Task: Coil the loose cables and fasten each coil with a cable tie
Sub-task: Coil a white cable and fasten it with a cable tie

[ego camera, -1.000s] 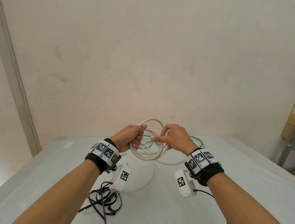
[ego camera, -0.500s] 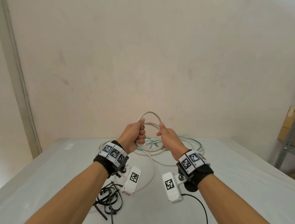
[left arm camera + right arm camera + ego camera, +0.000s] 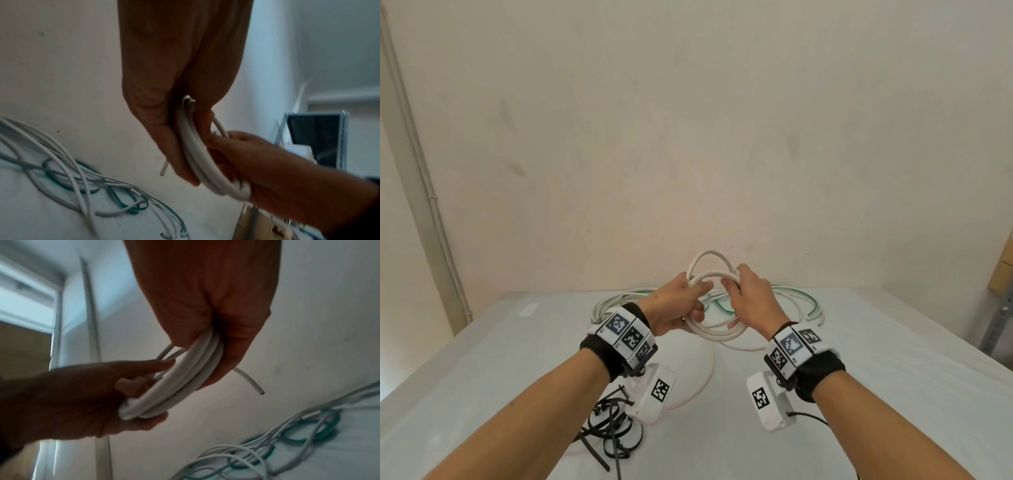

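Observation:
A thick white cable coil hangs in the air between both hands, above the far middle of the table. My left hand grips its left side, fingers curled round the strands. My right hand grips the right side with fingers wrapped over the bundle. One loop stands up above the hands. The short free end sticks out past the right fingers. A tail of the same cable curves down onto the table. Black cable ties lie in a heap under my left forearm.
Loose white and green cables lie tangled at the table's far edge by the wall. The white table spreads to both sides. A metal shelf post and a cardboard box stand at the far right.
Both hands have dropped slightly and moved apart since half a second ago. The coil now lies flatter between them, with a fresh loop standing above it.

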